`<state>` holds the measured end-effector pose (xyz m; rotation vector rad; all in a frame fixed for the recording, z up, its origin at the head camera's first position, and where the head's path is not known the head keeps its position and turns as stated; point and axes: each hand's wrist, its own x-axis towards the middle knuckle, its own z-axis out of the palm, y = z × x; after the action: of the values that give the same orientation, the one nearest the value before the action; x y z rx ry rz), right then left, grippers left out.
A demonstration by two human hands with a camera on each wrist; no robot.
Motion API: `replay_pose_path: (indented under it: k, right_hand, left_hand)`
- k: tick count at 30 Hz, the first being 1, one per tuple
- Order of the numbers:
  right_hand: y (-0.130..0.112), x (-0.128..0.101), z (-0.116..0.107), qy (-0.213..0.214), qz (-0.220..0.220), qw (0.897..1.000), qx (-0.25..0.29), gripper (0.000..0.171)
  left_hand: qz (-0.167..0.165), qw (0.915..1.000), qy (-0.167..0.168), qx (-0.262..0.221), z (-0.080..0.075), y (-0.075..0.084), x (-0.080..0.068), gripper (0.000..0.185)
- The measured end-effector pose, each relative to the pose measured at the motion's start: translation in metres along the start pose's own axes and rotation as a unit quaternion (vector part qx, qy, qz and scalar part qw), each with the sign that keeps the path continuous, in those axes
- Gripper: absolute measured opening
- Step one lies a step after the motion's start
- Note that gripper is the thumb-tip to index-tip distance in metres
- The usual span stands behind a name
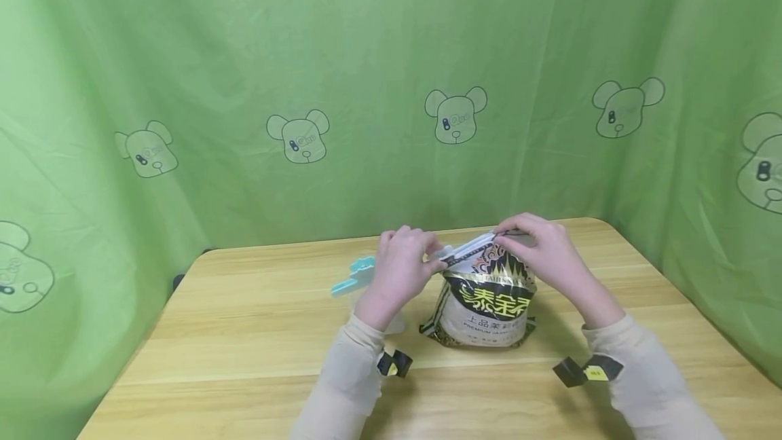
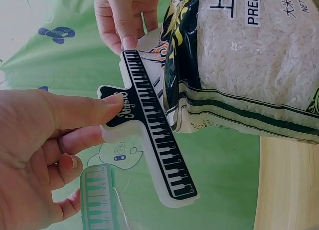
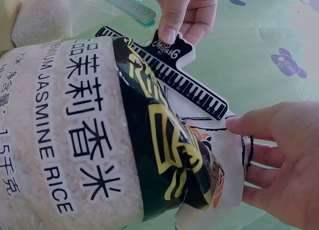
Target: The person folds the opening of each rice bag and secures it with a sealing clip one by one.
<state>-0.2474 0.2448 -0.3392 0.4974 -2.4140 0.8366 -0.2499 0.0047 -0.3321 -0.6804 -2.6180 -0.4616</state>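
A plastic bag of jasmine rice [image 1: 485,321] stands on the table, its top bent over. Across that top lies a black-and-white piano-key bag clip [image 3: 174,80]. My left hand [image 2: 47,132] pinches the clip's handle between thumb and fingers. Near one end of the clip, my right hand [image 3: 279,150] pinches the bag's top edge, thumb on the near side and fingers behind; its thumb tip is close to the clip [image 2: 159,140] in the left wrist view. How far the clip's jaws reach over the bag is hidden.
Left of the rice bag, partly behind my left hand, a turquoise piano-key clip [image 1: 354,280] is on a clear bag holding a little rice [image 3: 42,18]. The wooden table [image 1: 244,331] ends at a green curtain [image 1: 379,32] printed with bear heads.
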Motion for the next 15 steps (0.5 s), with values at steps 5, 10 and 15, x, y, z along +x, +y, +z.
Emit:
replay_pose_path:
  k: [5,10,15]
  right_hand:
    - [0.0,0.0,-0.001,-0.007,0.0,1.0,0.001,0.012]
    - [0.003,0.001,-0.005,-0.018,0.003,1.0,0.002,0.015]
    - [0.008,0.001,-0.011,-0.03,0.009,0.999,0.005,0.019]
  left_hand:
    - [-0.008,1.0,-0.002,-0.003,0.0,0.0,0.0,0.027]
    - [-0.009,1.0,0.001,-0.002,0.001,0.0,0.0,0.03]
    - [-0.001,1.0,-0.002,-0.001,0.001,-0.004,0.0,0.033]
